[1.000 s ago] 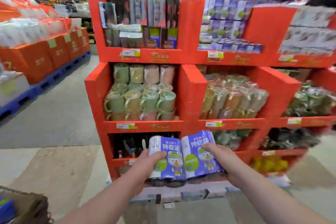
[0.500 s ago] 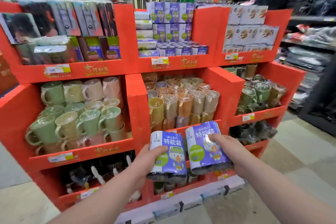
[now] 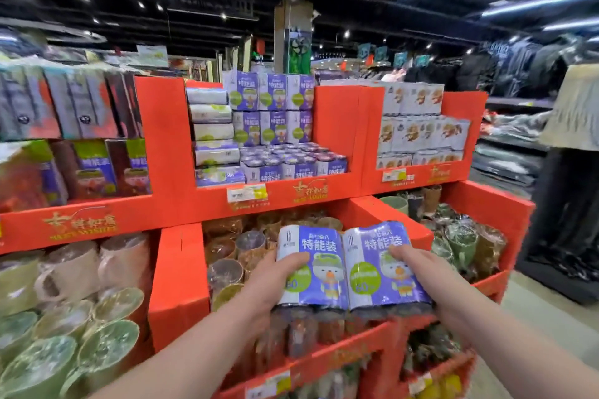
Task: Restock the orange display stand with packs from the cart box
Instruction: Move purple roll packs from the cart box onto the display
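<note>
From the head camera, the left hand grips a purple-and-white film-wrapped pack printed with a cartoon duck. Its thumb lies across the pack's front and its fingers are hidden behind. The right hand grips a second purple-and-white film-wrapped pack of the same print in the same way, thumb on the front. The two packs are held upright and side by side, edges touching, in the air before the middle tier of the orange cardboard display stand. Directly behind and below them, that tier holds film-wrapped brown and clear tumblers. One tier up, the stand's top middle compartment carries matching purple packs, some standing in two rows at the back, a lower layer in front, and several lying flat in a stack at the left. A yellow-and-white price label sits on the lip under that compartment. To the left, a lower compartment is filled with green and pink wrapped mugs. The top right compartment holds white printed cartons. Dark clothing hangs at the far right, blurred.
</note>
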The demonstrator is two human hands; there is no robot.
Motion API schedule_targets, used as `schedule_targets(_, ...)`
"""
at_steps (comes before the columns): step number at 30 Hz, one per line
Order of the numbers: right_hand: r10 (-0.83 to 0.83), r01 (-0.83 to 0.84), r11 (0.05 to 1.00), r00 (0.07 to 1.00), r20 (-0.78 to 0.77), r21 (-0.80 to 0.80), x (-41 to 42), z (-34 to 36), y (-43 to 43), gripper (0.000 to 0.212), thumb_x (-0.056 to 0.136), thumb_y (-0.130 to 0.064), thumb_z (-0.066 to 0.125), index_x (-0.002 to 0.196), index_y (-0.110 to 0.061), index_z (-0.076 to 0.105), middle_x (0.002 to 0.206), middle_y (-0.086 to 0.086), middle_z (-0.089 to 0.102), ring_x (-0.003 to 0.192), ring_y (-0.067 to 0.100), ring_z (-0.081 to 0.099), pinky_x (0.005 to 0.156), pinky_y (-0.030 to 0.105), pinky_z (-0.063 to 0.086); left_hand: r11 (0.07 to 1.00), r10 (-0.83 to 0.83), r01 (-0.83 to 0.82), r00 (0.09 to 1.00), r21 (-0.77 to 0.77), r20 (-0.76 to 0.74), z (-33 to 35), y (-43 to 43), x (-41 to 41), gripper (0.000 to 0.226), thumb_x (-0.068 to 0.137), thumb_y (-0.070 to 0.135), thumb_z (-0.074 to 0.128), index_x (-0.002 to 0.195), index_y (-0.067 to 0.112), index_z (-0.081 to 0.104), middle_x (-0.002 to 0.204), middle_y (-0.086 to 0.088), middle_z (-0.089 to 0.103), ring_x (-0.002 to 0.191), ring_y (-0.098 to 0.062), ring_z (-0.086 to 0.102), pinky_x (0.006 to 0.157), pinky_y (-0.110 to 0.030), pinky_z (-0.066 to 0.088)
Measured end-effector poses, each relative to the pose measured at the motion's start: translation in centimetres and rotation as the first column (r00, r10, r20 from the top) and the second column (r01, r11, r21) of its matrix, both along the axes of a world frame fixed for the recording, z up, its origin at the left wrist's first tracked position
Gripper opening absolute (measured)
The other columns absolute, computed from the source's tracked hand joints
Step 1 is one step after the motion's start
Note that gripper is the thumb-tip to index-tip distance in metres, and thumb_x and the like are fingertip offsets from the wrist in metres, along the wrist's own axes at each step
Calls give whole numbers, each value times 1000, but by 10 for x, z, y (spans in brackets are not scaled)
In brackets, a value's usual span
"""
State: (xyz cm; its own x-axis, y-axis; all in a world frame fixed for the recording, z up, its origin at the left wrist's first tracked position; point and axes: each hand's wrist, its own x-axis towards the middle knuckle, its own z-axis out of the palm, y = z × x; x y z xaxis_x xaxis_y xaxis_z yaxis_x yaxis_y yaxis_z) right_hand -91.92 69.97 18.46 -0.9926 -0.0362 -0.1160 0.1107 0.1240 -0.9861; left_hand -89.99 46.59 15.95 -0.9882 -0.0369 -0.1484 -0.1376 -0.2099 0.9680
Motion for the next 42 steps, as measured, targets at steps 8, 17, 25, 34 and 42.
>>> schedule_targets(8, 59, -60, 998, 994, -90, -7, -113, 35, -35, 21, 91, -26, 57, 91, -8, 69, 79, 11, 75, 61, 21, 70, 64, 32, 56, 997, 70, -67, 994, 33, -84, 36, -31, -92, 33, 89, 17, 63, 120, 7, 59, 96, -15, 75, 76, -29, 73, 59, -35, 59)
schedule_targets(17, 303, -294, 953, 916, -264, 74, -258, 94, -94, 23, 90, -29, 59, 87, -8, 67, 77, 7, 73, 63, 19, 68, 57, 23, 49, 934, 357, -351, 916, 64, -186, 64, -74, -148, 20, 89, 16, 61, 108, 12, 63, 89, -11, 76, 64, -21, 72, 55, -30, 59)
schedule_targets(25, 428, -392, 904, 804, -413, 173, -390, 123, -144, 28, 77, -30, 75, 98, -16, 62, 103, 9, 71, 80, 20, 66, 58, 25, 44, 786, 605, -616, 753, 44, -259, 77, -85, -180, 17, 92, 14, 57, 106, 7, 63, 94, -16, 75, 65, -21, 72, 59, -30, 59)
schedule_targets(34, 508, -408, 857, 770, -386, 316, -456, 121, -231, 30, 80, -15, 75, 103, -13, 56, 96, 10, 64, 68, 19, 56, 53, 26, 42, 695, 690, -719, 666, 3, -284, 84, -113, -190, 35, 89, 16, 61, 123, 7, 57, 108, -14, 72, 99, -36, 69, 91, -50, 53)
schedule_targets(42, 493, -378, 854, 808, -324, 357, -478, 111, -277, 29, 83, -9, 72, 106, -4, 54, 104, 17, 66, 69, 21, 56, 59, 31, 43, 717, 663, -697, 677, 10, -318, 89, -142, -203, 36, 82, 14, 64, 117, 9, 59, 101, -12, 74, 88, -30, 72, 74, -38, 57)
